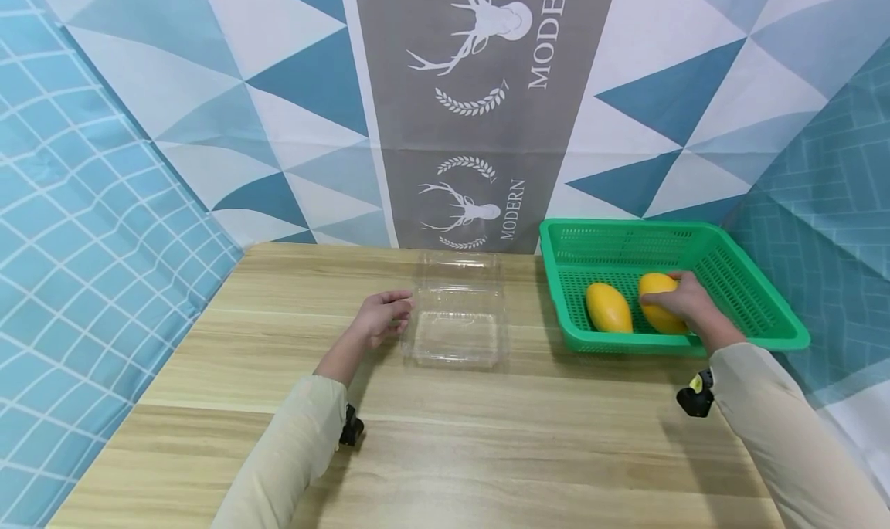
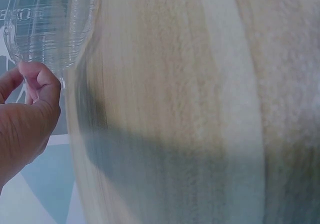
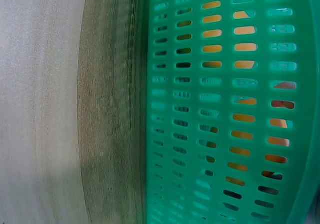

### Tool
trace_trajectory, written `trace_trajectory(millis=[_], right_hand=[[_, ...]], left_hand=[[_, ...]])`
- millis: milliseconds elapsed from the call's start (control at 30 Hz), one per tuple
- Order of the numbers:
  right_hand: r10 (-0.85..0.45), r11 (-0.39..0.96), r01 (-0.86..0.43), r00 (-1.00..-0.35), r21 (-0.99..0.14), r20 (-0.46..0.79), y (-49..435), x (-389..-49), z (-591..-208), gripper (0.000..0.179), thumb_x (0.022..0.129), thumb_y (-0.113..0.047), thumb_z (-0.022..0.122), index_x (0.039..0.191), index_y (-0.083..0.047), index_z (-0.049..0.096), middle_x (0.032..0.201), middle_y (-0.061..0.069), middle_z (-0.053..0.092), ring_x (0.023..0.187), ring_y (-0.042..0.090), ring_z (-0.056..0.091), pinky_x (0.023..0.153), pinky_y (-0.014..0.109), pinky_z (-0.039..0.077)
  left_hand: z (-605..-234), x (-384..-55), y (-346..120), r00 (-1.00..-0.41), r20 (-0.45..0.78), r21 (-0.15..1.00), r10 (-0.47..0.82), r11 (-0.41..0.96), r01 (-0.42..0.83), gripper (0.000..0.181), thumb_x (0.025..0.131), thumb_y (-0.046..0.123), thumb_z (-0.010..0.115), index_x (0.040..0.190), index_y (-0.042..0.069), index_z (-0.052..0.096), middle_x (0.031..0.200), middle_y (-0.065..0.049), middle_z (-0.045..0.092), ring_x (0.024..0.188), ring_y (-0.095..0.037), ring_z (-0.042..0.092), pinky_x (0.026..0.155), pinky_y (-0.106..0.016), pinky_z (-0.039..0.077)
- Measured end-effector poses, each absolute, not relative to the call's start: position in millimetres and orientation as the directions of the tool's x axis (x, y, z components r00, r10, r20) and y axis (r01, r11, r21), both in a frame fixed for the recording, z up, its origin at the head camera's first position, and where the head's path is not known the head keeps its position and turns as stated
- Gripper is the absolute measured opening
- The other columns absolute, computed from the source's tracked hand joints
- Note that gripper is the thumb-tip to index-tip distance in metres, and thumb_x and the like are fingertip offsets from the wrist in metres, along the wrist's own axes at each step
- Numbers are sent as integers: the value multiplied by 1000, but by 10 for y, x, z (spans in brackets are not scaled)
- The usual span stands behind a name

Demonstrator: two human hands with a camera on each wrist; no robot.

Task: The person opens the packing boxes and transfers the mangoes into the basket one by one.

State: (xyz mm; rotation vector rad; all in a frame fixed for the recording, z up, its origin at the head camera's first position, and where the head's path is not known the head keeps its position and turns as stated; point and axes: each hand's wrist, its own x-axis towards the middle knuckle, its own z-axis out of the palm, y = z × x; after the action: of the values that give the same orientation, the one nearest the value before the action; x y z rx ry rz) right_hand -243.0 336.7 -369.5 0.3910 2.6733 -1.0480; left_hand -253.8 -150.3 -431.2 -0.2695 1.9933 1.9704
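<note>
My right hand (image 1: 691, 301) reaches over the near rim of a green plastic basket (image 1: 758, 282) and grips a yellow mango (image 1: 657, 313) inside it. A second mango (image 1: 608, 307) lies in the basket to the left of the gripped one. In the right wrist view the slotted basket wall (image 3: 225, 84) hides most of the hand, and orange-yellow patches show through the slots. At the left edge of an open, clear plastic clamshell box (image 1: 459, 332), my left hand (image 1: 382, 315) pinches the rim; its fingertips meet the box (image 2: 50, 29) in the left wrist view.
The basket and the box stand on a wood-grain table (image 1: 487, 444), the basket to the right. A patterned cloth (image 1: 459, 150) hangs behind the table's back edge. Blue cloth walls (image 1: 83, 197) close in both sides.
</note>
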Motion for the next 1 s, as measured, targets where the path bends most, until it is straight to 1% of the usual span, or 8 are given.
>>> trace_trajectory(millis=[200,367,500,733,867,1000], right_hand=[[153,703,336,-932,-627,-328,3378,-2439,-3714,94,87,-36,59,143,10,0,127,38,28,103,43,43,73,40,50],[146,701,336,-931,-629,-335,3388,-2464,-3730,96,86,-38,60,144,10,0,126,38,28,102,43,44,69,37,50],[140,704,331,-932,-629,-333,3387,-2490,-3742,96,86,-39,59,144,10,0,126,37,28,102,43,45,68,35,50],[136,698,339,-928,-631,-347,3383,-2527,-3717,95,88,-38,58,144,10,-2,126,38,28,102,43,44,70,37,50],[145,707,332,-932,-624,-332,3379,-2550,-3690,96,87,-37,59,144,9,-1,127,38,27,102,43,43,71,39,49],[147,710,337,-930,-618,-338,3395,-2577,-3702,98,86,-39,59,144,9,-3,128,38,26,101,43,42,71,38,49]], left_hand=[[-4314,-2532,-1505,-927,-364,931,86,28,-363,40,95,8,52,134,1,46,101,-9,52,69,-8,53,56,-16,46],[-4310,-2534,-1512,-927,-365,931,89,26,-364,40,95,9,51,134,1,45,105,-11,52,67,-8,52,55,-16,46],[-4306,-2533,-1511,-928,-361,932,91,30,-360,40,95,9,52,134,1,45,104,-10,52,67,-8,52,55,-17,45],[-4304,-2530,-1504,-928,-361,932,95,30,-360,41,95,10,52,135,1,44,100,-8,52,67,-9,52,56,-18,45],[-4306,-2540,-1508,-925,-370,929,89,21,-370,41,95,10,52,134,2,45,101,-9,52,68,-9,52,56,-18,45],[-4313,-2548,-1511,-923,-374,927,88,25,-373,41,95,10,53,134,2,45,102,-9,52,69,-9,52,57,-18,46]])
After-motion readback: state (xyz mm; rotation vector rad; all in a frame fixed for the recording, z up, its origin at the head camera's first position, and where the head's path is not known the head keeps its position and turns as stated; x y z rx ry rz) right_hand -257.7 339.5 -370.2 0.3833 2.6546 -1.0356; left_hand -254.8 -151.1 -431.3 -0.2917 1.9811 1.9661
